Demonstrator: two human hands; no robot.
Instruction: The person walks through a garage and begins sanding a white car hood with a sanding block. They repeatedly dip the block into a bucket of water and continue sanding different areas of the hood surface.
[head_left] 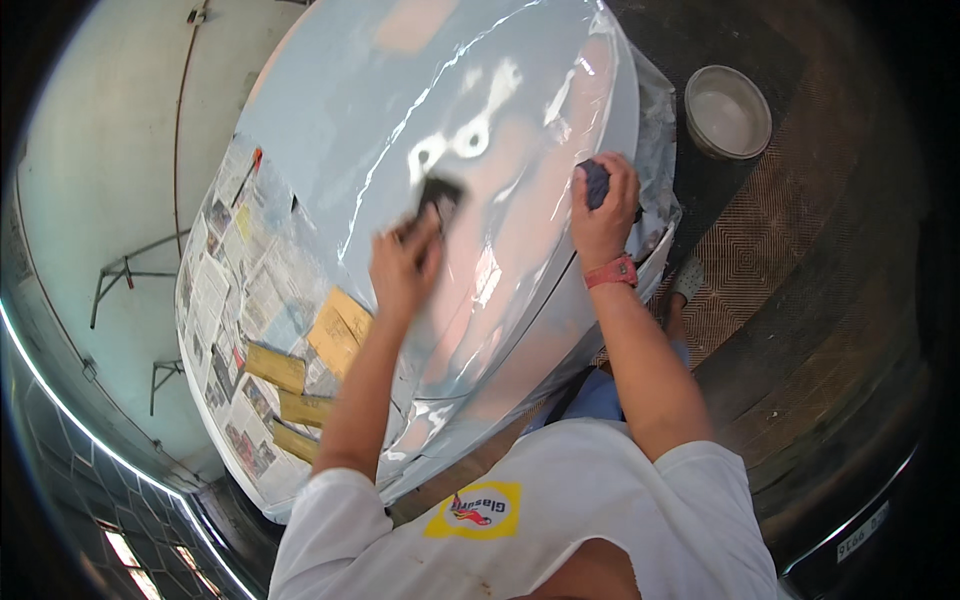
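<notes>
A car body panel [340, 110], wet and pale grey-blue with pinkish patches, spreads out in front of me. My left hand [405, 260] is closed on a flat dark sanding pad [440, 195] lying against the panel; motion blurs both. Toward the panel's right edge, my right hand [607, 205], with a red watch [611, 271] on the wrist, grips a crumpled dark cloth [592, 184]. That cloth seems to be held at or just over the surface; I cannot tell whether it touches.
Newspaper [212, 290] covers the left part of the car, with several yellow sandpaper sheets [340, 328] on it. Plastic film [655, 150] hangs along the right edge. A round bowl [728, 112] stands on the patterned floor mat [770, 215]. Metal brackets [128, 272] jut from the left wall.
</notes>
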